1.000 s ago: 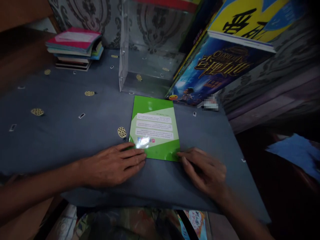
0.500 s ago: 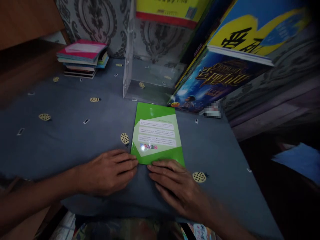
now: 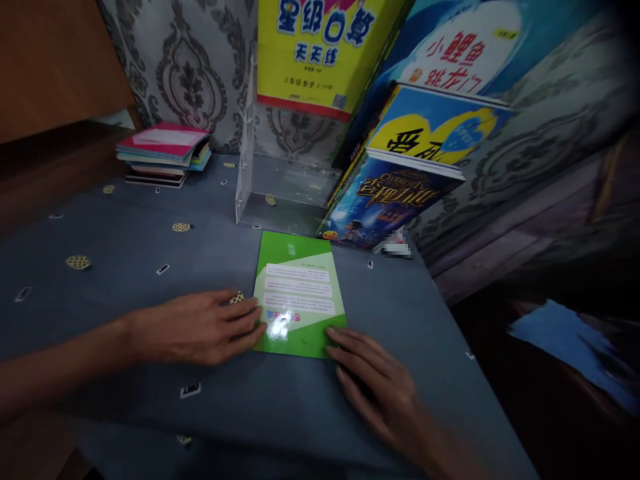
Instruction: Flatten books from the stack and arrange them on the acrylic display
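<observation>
A green book (image 3: 300,250) with pale text panels lies flat on the grey cloth-covered table, its print upside down from where I sit. At its lower left edge, the fingertips of my left hand (image 3: 213,328) rest on the cover, stretched out and loosely side by side. My right hand (image 3: 374,373) lies by the lower right corner, with extended fingertips touching the book there. Neither hand is wrapped round anything. Light glares off the lower part of the cover.
Behind the book stands a clear acrylic rack (image 3: 245,177), with a yellow workbook (image 3: 305,73) upright at its back. Several picture books (image 3: 385,200) lean at its right. A stack of books (image 3: 163,150) sits far left. The table's right edge drops to a dark area with blue fabric (image 3: 555,337).
My view has tilted up, showing more of the upright books. The left hand has slid up the book's left edge; the right hand has shifted from its bottom edge to the lower right corner.
</observation>
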`<state>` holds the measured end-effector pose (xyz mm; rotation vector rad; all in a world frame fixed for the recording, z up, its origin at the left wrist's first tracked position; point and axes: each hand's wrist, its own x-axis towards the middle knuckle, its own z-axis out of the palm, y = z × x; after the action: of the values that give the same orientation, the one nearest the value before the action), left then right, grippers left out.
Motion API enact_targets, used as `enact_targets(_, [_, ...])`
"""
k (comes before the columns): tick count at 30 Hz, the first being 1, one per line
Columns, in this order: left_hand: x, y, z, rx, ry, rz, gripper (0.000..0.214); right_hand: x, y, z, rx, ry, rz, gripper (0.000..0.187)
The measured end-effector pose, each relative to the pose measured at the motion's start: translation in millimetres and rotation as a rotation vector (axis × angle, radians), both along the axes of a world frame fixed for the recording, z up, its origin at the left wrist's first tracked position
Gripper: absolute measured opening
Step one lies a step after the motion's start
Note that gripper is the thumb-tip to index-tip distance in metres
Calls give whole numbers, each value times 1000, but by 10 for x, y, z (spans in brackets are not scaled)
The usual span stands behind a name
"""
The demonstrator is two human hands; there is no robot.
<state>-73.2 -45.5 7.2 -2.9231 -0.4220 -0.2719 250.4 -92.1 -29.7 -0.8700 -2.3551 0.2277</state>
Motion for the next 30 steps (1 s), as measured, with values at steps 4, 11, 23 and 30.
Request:
enact_targets(4, [138, 153, 72, -15, -31, -74, 39, 17, 54, -28, -3, -38, -34, 28])
enact_targets(11, [115, 413, -106, 21, 71, -72, 40, 67, 43, -47, -4, -70, -54, 31])
enact_targets(23, [249, 295, -152, -130, -429, 39, 28, 193, 72, -4, 14, 154, -47, 42])
enact_targets(30, [465, 287, 388, -434, -709, 118, 40, 169, 204, 44, -107, 306, -64, 29])
